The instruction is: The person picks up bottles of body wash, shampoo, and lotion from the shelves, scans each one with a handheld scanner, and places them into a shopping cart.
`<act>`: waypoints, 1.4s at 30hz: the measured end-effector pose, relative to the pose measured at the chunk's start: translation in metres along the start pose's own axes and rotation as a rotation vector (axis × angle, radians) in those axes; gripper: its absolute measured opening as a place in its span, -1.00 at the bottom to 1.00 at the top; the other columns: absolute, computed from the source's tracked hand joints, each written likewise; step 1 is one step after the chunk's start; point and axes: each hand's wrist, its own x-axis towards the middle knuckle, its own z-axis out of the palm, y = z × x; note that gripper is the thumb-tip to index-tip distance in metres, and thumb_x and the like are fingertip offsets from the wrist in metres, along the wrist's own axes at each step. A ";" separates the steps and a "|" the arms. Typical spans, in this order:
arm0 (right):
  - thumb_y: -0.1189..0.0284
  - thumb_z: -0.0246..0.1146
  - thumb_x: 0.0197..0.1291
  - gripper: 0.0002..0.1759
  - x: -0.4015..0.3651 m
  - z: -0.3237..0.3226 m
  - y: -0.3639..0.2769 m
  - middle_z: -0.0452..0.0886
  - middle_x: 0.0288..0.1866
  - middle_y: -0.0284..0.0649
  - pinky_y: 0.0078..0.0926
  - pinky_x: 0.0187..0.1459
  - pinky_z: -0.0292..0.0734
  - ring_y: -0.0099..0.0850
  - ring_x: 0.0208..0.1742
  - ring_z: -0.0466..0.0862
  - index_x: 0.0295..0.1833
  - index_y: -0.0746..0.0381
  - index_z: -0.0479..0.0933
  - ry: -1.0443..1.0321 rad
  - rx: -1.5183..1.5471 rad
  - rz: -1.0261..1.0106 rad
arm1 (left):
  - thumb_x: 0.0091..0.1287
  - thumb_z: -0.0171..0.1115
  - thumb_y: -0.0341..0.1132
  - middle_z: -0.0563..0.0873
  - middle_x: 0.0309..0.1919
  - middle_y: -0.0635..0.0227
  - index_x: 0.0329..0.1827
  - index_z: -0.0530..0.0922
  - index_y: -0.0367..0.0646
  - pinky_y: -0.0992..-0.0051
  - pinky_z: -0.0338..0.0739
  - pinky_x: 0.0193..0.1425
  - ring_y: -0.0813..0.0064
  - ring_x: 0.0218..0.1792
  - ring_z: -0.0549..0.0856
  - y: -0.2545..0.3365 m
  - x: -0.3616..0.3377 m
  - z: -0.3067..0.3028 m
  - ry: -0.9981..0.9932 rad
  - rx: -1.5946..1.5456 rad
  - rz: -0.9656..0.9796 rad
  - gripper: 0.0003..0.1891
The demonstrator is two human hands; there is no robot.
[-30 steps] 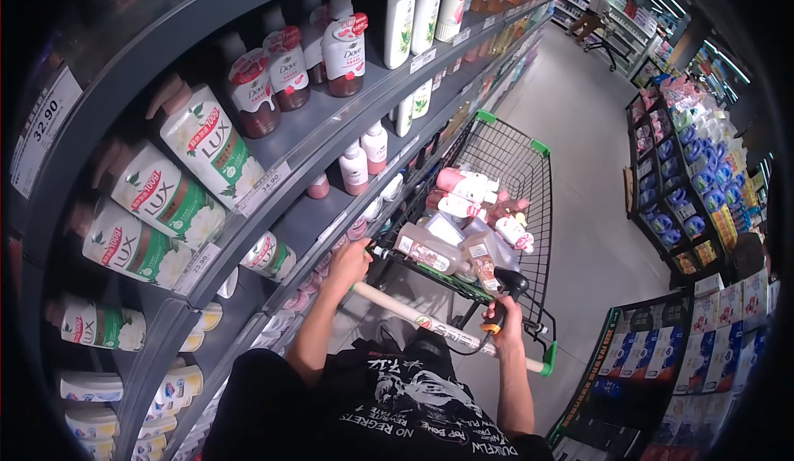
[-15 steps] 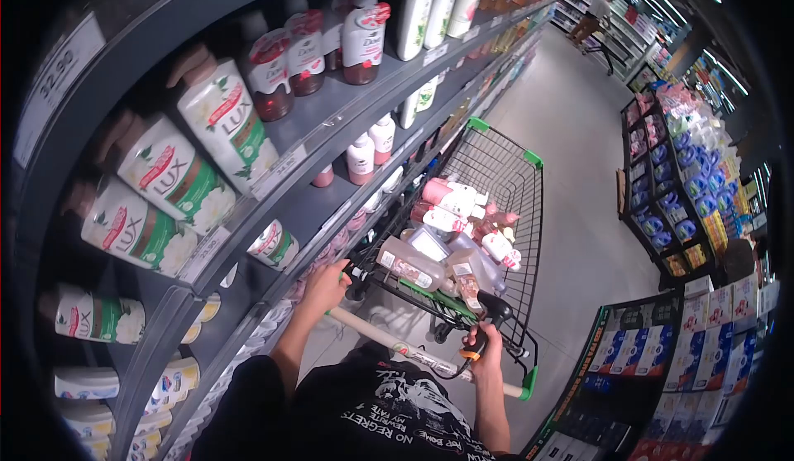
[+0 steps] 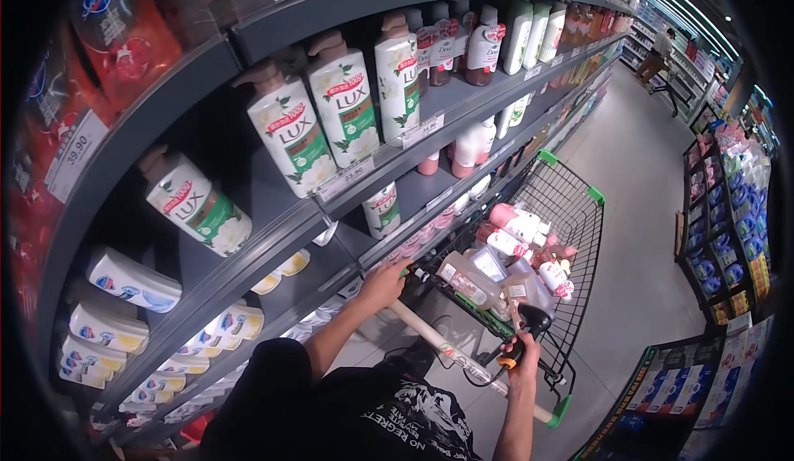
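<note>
My left hand (image 3: 382, 283) grips the left end of the shopping cart's handle bar (image 3: 451, 352). On the handle's right part rests my right hand (image 3: 523, 355), closed around a black and orange handheld scanner (image 3: 526, 327). The black wire cart (image 3: 562, 213) with green corners stands in front of me and holds several pump bottles (image 3: 517, 225), pink, white and clear. Just left of my left hand is a grey shelf (image 3: 273, 254) with white and green LUX bottles (image 3: 294, 134).
Dove bottles (image 3: 484, 43) stand further along the same shelf row. White tubes (image 3: 124, 279) lie on the lower left shelves. Display racks of blue packs (image 3: 740, 229) line the right side of the aisle. A person with a cart (image 3: 662, 47) stands far down the aisle.
The view has swung left toward the shelving, so the LUX bottles now fill the centre. Both hands stay on the cart handle, and the cart sits further right in view.
</note>
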 end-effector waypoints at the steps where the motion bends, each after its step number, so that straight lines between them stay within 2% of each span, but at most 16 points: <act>1: 0.44 0.17 0.11 -0.72 -0.002 0.002 0.005 0.42 -0.51 -0.30 -0.39 -0.41 0.50 -0.48 -0.60 0.44 -0.05 0.24 0.38 -0.006 -0.011 -0.011 | 0.23 0.10 -0.48 0.69 -0.09 0.12 0.25 0.46 -0.01 0.17 0.54 0.03 0.05 -0.04 0.66 -0.005 -0.007 -0.001 0.037 -0.006 0.029 -0.53; 4: 0.45 0.17 0.11 -0.74 -0.024 0.000 0.015 0.44 -0.50 -0.30 -0.39 -0.42 0.50 -0.48 -0.59 0.45 -0.08 0.24 0.37 -0.033 0.007 0.005 | 0.21 0.05 -0.50 0.65 -0.06 -0.02 0.24 0.45 -0.01 0.19 0.52 0.03 -0.01 -0.03 0.64 -0.013 -0.048 -0.006 0.141 -0.058 0.167 -0.52; 6: 0.45 0.16 0.11 -0.77 -0.034 -0.002 0.026 0.45 -0.49 -0.29 -0.41 -0.42 0.50 -0.48 -0.59 0.45 -0.12 0.24 0.36 -0.053 0.018 0.025 | 0.19 0.03 -0.53 0.64 -0.04 0.00 0.24 0.45 -0.03 0.25 0.51 0.01 0.03 -0.03 0.65 -0.013 -0.070 -0.013 0.146 -0.246 0.103 -0.50; 8: 0.45 0.16 0.11 -0.77 -0.045 0.001 0.036 0.45 -0.51 -0.29 -0.40 -0.42 0.49 -0.47 -0.60 0.45 -0.11 0.24 0.37 -0.043 0.041 0.034 | 0.16 0.03 -0.54 0.63 -0.05 0.05 0.19 0.49 -0.05 0.33 0.51 -0.04 0.11 -0.10 0.66 -0.027 -0.080 -0.010 0.207 -0.230 0.136 -0.52; 11: 0.50 0.17 0.08 -0.73 -0.065 0.006 0.051 0.45 -0.51 -0.26 -0.37 -0.45 0.55 -0.45 -0.62 0.46 -0.09 0.27 0.36 -0.022 0.099 0.035 | 0.14 0.04 -0.55 0.63 -0.09 0.11 0.12 0.55 -0.06 0.39 0.51 -0.06 0.19 -0.18 0.65 -0.035 -0.097 -0.014 0.139 -0.190 0.050 -0.56; 13: 0.50 0.17 0.08 -0.73 -0.074 0.005 0.063 0.45 -0.51 -0.26 -0.37 -0.45 0.54 -0.45 -0.63 0.46 -0.09 0.27 0.35 -0.018 0.093 0.039 | 0.13 0.06 -0.56 0.62 -0.14 0.16 0.04 0.60 -0.07 0.44 0.50 -0.07 0.25 -0.21 0.64 -0.048 -0.108 -0.014 0.214 -0.244 0.133 -0.60; 20: 0.46 0.15 0.09 -0.75 -0.118 0.009 0.098 0.45 -0.51 -0.29 -0.44 -0.41 0.47 -0.48 -0.59 0.44 -0.08 0.23 0.39 0.008 0.080 0.031 | 0.15 0.06 -0.57 0.62 -0.12 0.20 0.00 0.62 -0.09 0.43 0.49 -0.06 0.27 -0.18 0.65 -0.077 -0.149 -0.020 0.256 -0.352 0.074 -0.63; 22: 0.46 0.16 0.09 -0.75 -0.127 0.009 0.109 0.43 -0.52 -0.31 -0.46 -0.42 0.47 -0.49 -0.60 0.43 -0.10 0.22 0.38 0.028 0.068 0.023 | 0.17 0.00 -0.63 0.62 -0.01 0.25 0.02 0.62 -0.13 0.48 0.54 0.01 0.43 -0.10 0.68 -0.083 -0.165 -0.025 0.172 -0.505 0.041 -0.61; 23: 0.45 0.16 0.08 -0.80 -0.134 0.012 0.115 0.41 -0.54 -0.34 -0.48 -0.42 0.46 -0.51 -0.61 0.42 -0.17 0.22 0.37 0.036 0.056 0.018 | 0.22 -0.01 -0.61 0.59 0.03 0.24 -0.01 0.61 -0.18 0.50 0.53 0.01 0.45 -0.08 0.68 -0.094 -0.171 -0.025 0.162 -0.437 0.042 -0.67; 28: 0.43 0.17 0.09 -0.84 -0.158 0.008 0.145 0.39 -0.54 -0.37 -0.51 -0.43 0.44 -0.53 -0.61 0.40 -0.23 0.19 0.36 0.028 -0.008 -0.002 | 0.26 0.02 -0.57 0.59 -0.02 0.25 -0.04 0.58 -0.21 0.52 0.51 0.03 0.47 -0.08 0.66 -0.117 -0.207 -0.033 0.120 -0.477 -0.007 -0.74; 30: 0.41 0.16 0.10 -0.86 -0.170 0.006 0.162 0.39 -0.52 -0.38 -0.52 -0.43 0.42 -0.54 -0.60 0.39 -0.25 0.17 0.36 0.019 0.011 0.008 | 0.27 0.03 -0.56 0.60 -0.06 0.29 -0.04 0.58 -0.20 0.51 0.50 0.01 0.50 -0.11 0.66 -0.131 -0.223 -0.033 0.191 -0.504 0.097 -0.74; 32: 0.38 0.15 0.10 -0.87 -0.186 0.008 0.176 0.38 -0.52 -0.40 -0.56 -0.44 0.39 -0.55 -0.60 0.38 -0.30 0.15 0.36 0.025 0.010 -0.007 | 0.27 0.04 -0.53 0.62 -0.10 0.32 -0.03 0.59 -0.19 0.50 0.49 -0.02 0.50 -0.14 0.64 -0.145 -0.241 -0.035 0.203 -0.445 0.144 -0.75; 34: 0.36 0.15 0.11 -0.87 -0.197 0.004 0.194 0.38 -0.53 -0.41 -0.54 -0.44 0.40 -0.55 -0.60 0.38 -0.31 0.14 0.35 0.013 -0.002 0.014 | 0.27 0.08 -0.50 0.66 -0.19 0.27 -0.06 0.60 -0.16 0.46 0.47 -0.11 0.37 -0.25 0.62 -0.153 -0.261 -0.037 0.233 -0.667 0.080 -0.77; 36: 0.33 0.16 0.12 -0.85 -0.210 0.003 0.210 0.38 -0.53 -0.43 -0.51 -0.43 0.41 -0.55 -0.60 0.38 -0.30 0.13 0.35 0.006 -0.019 -0.012 | 0.29 0.06 -0.49 0.67 -0.20 0.25 -0.06 0.60 -0.16 0.46 0.47 -0.12 0.37 -0.29 0.62 -0.168 -0.277 -0.041 0.282 -0.633 0.200 -0.78; 39: 0.30 0.17 0.15 -0.81 -0.229 -0.002 0.229 0.39 -0.52 -0.41 -0.51 -0.40 0.42 -0.55 -0.58 0.38 -0.25 0.14 0.34 -0.049 0.016 0.021 | 0.30 0.07 -0.50 0.66 -0.24 0.22 -0.05 0.60 -0.16 0.47 0.47 -0.15 0.40 -0.29 0.61 -0.177 -0.306 -0.052 0.284 -0.593 0.111 -0.78; 42: 0.34 0.15 0.15 -0.85 -0.260 0.010 0.244 0.39 -0.53 -0.41 -0.52 -0.40 0.40 -0.55 -0.57 0.38 -0.27 0.15 0.35 -0.040 -0.031 0.022 | 0.28 0.12 -0.52 0.62 -0.14 0.21 -0.03 0.60 -0.13 0.47 0.52 -0.16 0.35 -0.26 0.64 -0.186 -0.336 -0.063 0.343 -0.536 0.136 -0.76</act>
